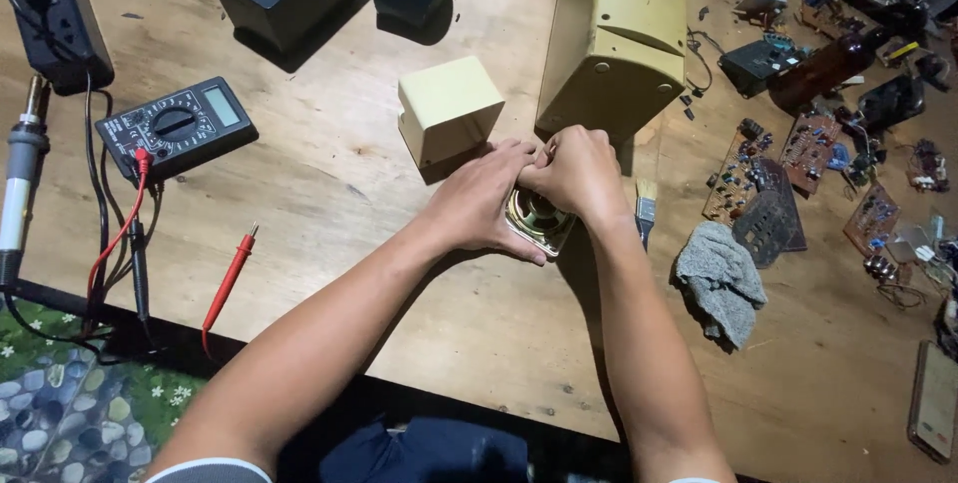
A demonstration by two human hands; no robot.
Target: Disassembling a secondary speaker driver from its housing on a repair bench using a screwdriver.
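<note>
My left hand (489, 199) and right hand (577, 172) meet over a small speaker (539, 222) on a wooden table (349, 194). A cream box (449, 109) sits just behind them, a multimeter (178, 128) far left, a grey rag (720, 281) right.

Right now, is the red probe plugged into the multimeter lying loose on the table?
Yes, the red probe lies alone on the wooden table, apart from both hands.

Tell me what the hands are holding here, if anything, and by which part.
Both hands hold a small speaker driver on the wooden table. The left hand grips its near-left rim; the right hand covers its far top edge.
</note>
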